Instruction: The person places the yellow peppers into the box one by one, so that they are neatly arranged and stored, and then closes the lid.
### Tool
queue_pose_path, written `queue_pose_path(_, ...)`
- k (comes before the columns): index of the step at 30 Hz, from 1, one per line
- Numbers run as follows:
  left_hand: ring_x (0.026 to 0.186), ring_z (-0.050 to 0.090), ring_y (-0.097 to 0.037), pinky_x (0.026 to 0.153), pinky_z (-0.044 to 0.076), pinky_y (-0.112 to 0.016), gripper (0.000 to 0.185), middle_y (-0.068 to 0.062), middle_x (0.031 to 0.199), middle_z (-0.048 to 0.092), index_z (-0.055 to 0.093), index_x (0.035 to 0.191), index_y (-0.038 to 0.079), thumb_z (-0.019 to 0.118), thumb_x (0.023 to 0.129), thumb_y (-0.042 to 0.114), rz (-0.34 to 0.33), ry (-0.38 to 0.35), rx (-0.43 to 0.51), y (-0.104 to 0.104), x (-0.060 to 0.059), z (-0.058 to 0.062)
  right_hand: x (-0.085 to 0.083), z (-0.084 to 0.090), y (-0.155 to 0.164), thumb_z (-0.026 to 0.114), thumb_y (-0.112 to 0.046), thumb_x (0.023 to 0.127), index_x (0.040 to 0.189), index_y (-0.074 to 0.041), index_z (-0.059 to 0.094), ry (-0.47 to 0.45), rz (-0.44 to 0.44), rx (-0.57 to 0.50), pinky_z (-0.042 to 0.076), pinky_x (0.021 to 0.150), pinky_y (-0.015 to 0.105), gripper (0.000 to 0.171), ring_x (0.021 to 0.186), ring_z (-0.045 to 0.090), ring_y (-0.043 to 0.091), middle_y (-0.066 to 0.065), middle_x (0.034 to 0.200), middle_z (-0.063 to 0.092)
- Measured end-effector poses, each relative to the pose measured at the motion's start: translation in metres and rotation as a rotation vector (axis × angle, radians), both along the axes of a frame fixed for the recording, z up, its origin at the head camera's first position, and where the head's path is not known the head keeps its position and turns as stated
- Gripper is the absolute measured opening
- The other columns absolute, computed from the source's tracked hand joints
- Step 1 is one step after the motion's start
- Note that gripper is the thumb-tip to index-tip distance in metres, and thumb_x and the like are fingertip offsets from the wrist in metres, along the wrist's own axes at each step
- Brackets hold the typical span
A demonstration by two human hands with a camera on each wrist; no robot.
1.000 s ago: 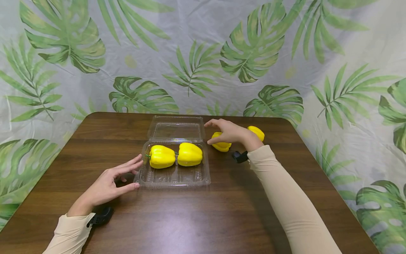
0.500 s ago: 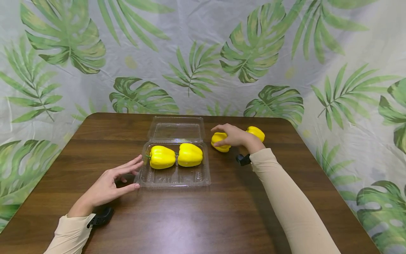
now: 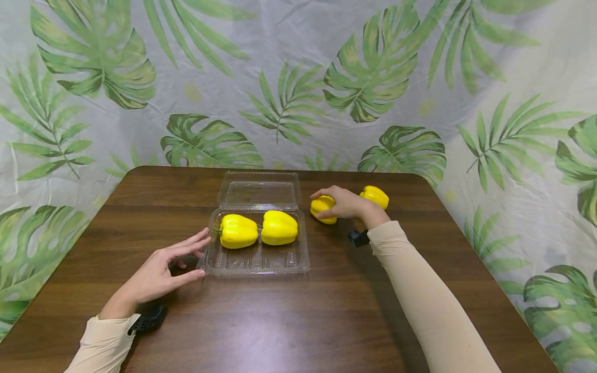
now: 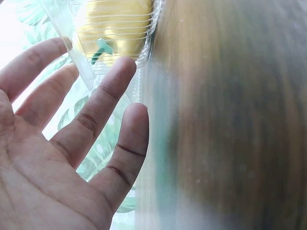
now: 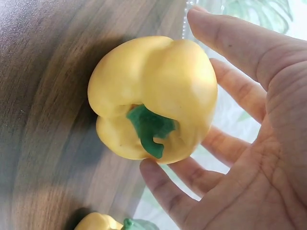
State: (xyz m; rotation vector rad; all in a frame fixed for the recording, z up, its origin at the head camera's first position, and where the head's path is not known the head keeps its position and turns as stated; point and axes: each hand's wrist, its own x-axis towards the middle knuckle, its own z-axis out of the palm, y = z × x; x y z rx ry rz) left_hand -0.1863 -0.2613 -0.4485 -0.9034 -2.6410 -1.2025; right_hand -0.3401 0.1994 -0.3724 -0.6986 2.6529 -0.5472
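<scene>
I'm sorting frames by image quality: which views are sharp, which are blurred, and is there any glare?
Head view: evenly lit and sharp, soft sheen on the table, faint shadow under the left hand. Left wrist view: table surface smeared out of focus, clear container washed by bright backlight. Right wrist view: pepper crisp, the right hand sharp, background overexposed.

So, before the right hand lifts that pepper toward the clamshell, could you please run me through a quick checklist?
1. Right hand curled round the loose pepper: ok, fingers wrap it in the right wrist view.
2. Clamshell container lid open: ok, folded back flat.
3. Free space in the tray: ok, the front half is bare; two peppers fill the back.
4. Left hand steadying the container: ok, straight fingers at its left edge.
5. Second loose pepper out of the way: cannot tell, it lies close behind the wrist.
</scene>
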Motion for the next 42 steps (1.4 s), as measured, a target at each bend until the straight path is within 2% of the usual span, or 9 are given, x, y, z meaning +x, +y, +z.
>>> queue_pose_path(13, 0.11, 0.065, 0.002, 0.08, 0.058, -0.027, 0.067, -0.008, 0.171, 0.045, 0.059, 0.155, 0.013, 0.085, 0.094, 0.019, 0.0, -0.005, -0.002, 0.0, 0.0, -0.001, 0.008, 0.006, 0.009, 0.071, -0.034, 0.105, 0.162, -0.015, 0.048, -0.016, -0.02, 0.063, 0.035, 0.124, 0.065, 0.065, 0.153, 0.039, 0.047, 0.027, 0.165, 0.042)
queue_pose_path(20, 0.109, 0.066, 0.002, 0.08, 0.058, -0.027, 0.066, -0.009, 0.17, 0.046, 0.059, 0.155, 0.012, 0.085, 0.094, 0.018, -0.002, 0.001, -0.004, 0.0, 0.0, -0.001, 0.013, 0.007, 0.015, 0.069, -0.041, 0.105, 0.166, -0.014, 0.041, -0.037, -0.021, 0.107, 0.042, 0.117, 0.062, 0.072, 0.137, 0.049, 0.042, 0.028, 0.155, 0.048)
queue_pose_path(26, 0.109, 0.065, 0.002, 0.08, 0.058, -0.027, 0.066, -0.01, 0.17, 0.046, 0.059, 0.155, 0.012, 0.084, 0.094, 0.018, 0.0, -0.002, -0.005, 0.001, 0.001, 0.001, 0.018, 0.007, 0.022, 0.069, -0.048, 0.104, 0.167, -0.013, 0.039, -0.041, -0.026, 0.113, 0.044, 0.113, 0.06, 0.078, 0.135, 0.048, 0.04, 0.025, 0.151, 0.052)
queue_pose_path(27, 0.109, 0.065, 0.002, 0.08, 0.058, -0.027, 0.066, -0.01, 0.17, 0.046, 0.059, 0.155, 0.012, 0.084, 0.094, 0.018, -0.001, -0.003, -0.004, 0.001, 0.001, 0.001, 0.019, 0.007, 0.024, 0.069, -0.049, 0.104, 0.167, -0.014, 0.039, -0.047, -0.033, 0.111, 0.045, 0.11, 0.057, 0.078, 0.132, 0.049, 0.038, 0.024, 0.145, 0.055)
queue_pose_path(30, 0.109, 0.065, 0.002, 0.08, 0.058, -0.027, 0.066, -0.01, 0.17, 0.046, 0.059, 0.155, 0.012, 0.085, 0.094, 0.019, -0.001, 0.0, -0.005, 0.001, 0.0, 0.001, 0.023, 0.007, 0.028, 0.069, -0.049, 0.104, 0.167, -0.013, 0.038, -0.058, -0.042, 0.1, 0.048, 0.094, 0.047, 0.079, 0.104, 0.053, 0.032, 0.018, 0.113, 0.061)
queue_pose_path(33, 0.109, 0.066, 0.002, 0.08, 0.058, -0.027, 0.066, -0.011, 0.169, 0.046, 0.059, 0.155, 0.012, 0.085, 0.094, 0.018, -0.002, 0.008, -0.007, 0.0, 0.0, 0.001, 0.026, 0.008, 0.032, 0.069, -0.048, 0.104, 0.167, -0.012, 0.038, -0.069, -0.047, 0.086, 0.047, 0.087, 0.041, 0.079, 0.094, 0.053, 0.026, 0.014, 0.103, 0.062)
queue_pose_path(36, 0.109, 0.067, 0.002, 0.08, 0.058, -0.028, 0.067, -0.012, 0.169, 0.046, 0.059, 0.155, 0.012, 0.085, 0.094, 0.018, -0.003, 0.009, -0.006, 0.0, 0.0, 0.002, 0.029, 0.009, 0.036, 0.069, -0.047, 0.105, 0.168, -0.009, 0.036, -0.087, -0.046, 0.071, 0.051, 0.093, 0.044, 0.08, 0.103, 0.06, 0.029, 0.022, 0.123, 0.067)
queue_pose_path(38, 0.11, 0.067, 0.002, 0.08, 0.058, -0.027, 0.067, -0.012, 0.169, 0.046, 0.059, 0.155, 0.012, 0.085, 0.094, 0.018, -0.003, 0.008, -0.006, 0.0, 0.0, 0.002, 0.032, 0.011, 0.039, 0.069, -0.047, 0.105, 0.168, -0.008, 0.034, -0.095, -0.051, 0.07, 0.051, 0.101, 0.047, 0.082, 0.116, 0.06, 0.03, 0.026, 0.139, 0.063)
queue_pose_path(42, 0.11, 0.067, 0.002, 0.08, 0.058, -0.027, 0.067, -0.011, 0.169, 0.046, 0.059, 0.155, 0.012, 0.085, 0.094, 0.018, -0.002, 0.009, -0.007, 0.0, 0.001, 0.002, 0.035, 0.011, 0.044, 0.07, -0.045, 0.104, 0.168, -0.004, 0.032, -0.105, -0.058, 0.056, 0.049, 0.101, 0.047, 0.085, 0.114, 0.056, 0.031, 0.025, 0.141, 0.061)
